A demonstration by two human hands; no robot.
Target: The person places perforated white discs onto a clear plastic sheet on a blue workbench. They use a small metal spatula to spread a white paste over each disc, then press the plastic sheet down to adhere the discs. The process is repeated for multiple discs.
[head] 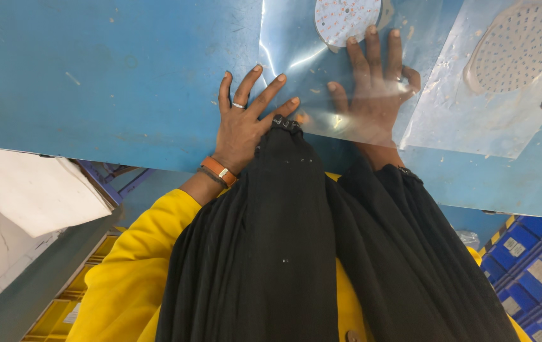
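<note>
At the top centre of the frame, the right hand [375, 95] lies flat beneath a clear plastic sheet [296, 50] spread on the blue desk [93, 76], its fingers [372, 54] stretched out and pointing toward the top edge, gripping nothing. Their tips touch the lower rim of a round white disc [346, 19] dotted with small marks; being round, the disc has no long axis, and it lies flat, cut off by the top edge. The left hand [245, 123] rests palm down on the desk just left of the sheet, fingers splayed wide and empty, pointing up and to the right. A second perforated disc [517, 47] lies under another sheet at the upper right.
</note>
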